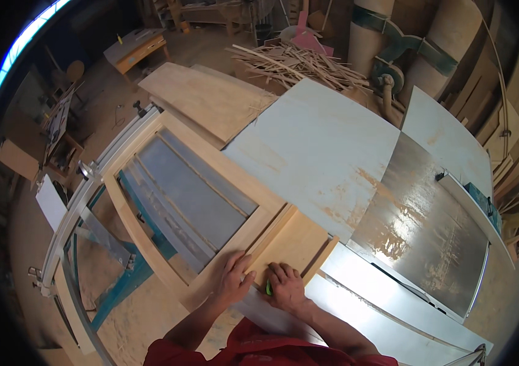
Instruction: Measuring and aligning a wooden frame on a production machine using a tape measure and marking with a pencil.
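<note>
A light wooden door frame [157, 249] with an open middle lies across the sliding table saw. Against its near right end sits a wooden panel [293, 241] with a raised strip along one edge. My left hand [234, 282] rests on the end rail of the frame close to the joint with the panel, thumb held apart from the fingers. On the near edge of the panel, my right hand [285, 285] is closed with its fingers bent. A small bright green object [268, 288] shows beneath it; most of it is hidden, so its kind cannot be told.
The saw's pale table [326, 146] and bare metal top [430, 226] stretch to the right, dusted with sawdust. Beyond lie wooden boards [204, 97] and a heap of offcuts [302, 64]. A metal rail [76, 219] runs along the left; large dust pipes [448, 43] stand behind.
</note>
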`<state>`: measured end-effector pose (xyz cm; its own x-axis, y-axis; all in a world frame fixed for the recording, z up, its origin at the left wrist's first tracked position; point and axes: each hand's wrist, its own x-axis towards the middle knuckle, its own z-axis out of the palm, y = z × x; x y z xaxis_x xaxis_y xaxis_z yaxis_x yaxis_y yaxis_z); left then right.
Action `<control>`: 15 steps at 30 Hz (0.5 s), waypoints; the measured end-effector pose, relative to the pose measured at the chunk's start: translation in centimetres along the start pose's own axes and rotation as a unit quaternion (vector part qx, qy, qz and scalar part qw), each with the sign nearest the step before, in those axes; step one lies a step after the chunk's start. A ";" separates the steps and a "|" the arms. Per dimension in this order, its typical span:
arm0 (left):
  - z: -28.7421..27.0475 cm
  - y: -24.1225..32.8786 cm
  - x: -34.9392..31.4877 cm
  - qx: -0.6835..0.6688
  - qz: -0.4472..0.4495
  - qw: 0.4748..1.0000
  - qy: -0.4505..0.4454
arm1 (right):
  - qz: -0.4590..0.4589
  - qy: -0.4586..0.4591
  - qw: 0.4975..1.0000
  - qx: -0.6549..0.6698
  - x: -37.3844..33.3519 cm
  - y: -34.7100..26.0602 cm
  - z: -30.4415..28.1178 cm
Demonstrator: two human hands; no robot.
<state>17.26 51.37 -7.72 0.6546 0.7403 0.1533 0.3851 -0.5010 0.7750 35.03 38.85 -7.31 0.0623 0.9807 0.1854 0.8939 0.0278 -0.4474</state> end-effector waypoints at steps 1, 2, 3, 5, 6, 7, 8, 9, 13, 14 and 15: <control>0.0 -0.3 -1.4 -0.002 -0.010 1.000 0.005 | 0.015 0.004 1.000 0.014 -0.4 -0.1 1.2; 0.1 0.0 -3.2 0.021 0.008 0.999 0.030 | 0.026 0.000 0.999 0.029 -1.0 -0.7 1.9; 0.3 0.2 -4.9 0.044 0.021 0.997 0.055 | 0.036 -0.008 0.998 0.045 -2.0 -1.5 2.7; 0.9 0.4 -8.2 0.053 0.027 0.994 0.095 | 0.062 0.024 0.996 0.063 -2.5 -2.5 3.3; 0.9 0.0 -8.9 0.042 0.025 0.992 0.115 | 0.081 0.049 0.992 0.079 -2.9 -3.1 4.1; 0.7 -0.3 -9.0 -0.031 -0.013 0.994 0.107 | 0.098 0.076 0.988 0.093 -2.6 -3.7 4.5; 0.9 -0.5 -10.0 -0.106 -0.049 0.988 0.100 | 0.162 0.067 0.972 0.155 -3.4 -4.5 4.5; 2.4 -0.9 -11.3 -0.269 -0.145 0.947 0.102 | 0.228 0.060 0.949 0.208 -3.4 -5.5 4.0; 4.5 1.6 -12.0 -0.709 -0.348 0.609 0.071 | 0.220 0.123 0.889 0.381 -4.4 -7.2 5.6; 5.1 1.3 -12.1 -0.709 -0.359 0.604 0.063 | 0.202 0.103 0.905 0.359 -4.6 -8.0 6.0; 6.3 0.3 -12.5 -0.678 -0.338 0.649 0.073 | 0.129 0.097 0.942 0.295 -4.1 -8.8 5.8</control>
<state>13.30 39.14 -13.27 0.5276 0.6697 -0.5226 -0.4384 0.7416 0.5077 24.39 35.74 -9.18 0.3757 0.9169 0.1345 0.4397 -0.0486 -0.8968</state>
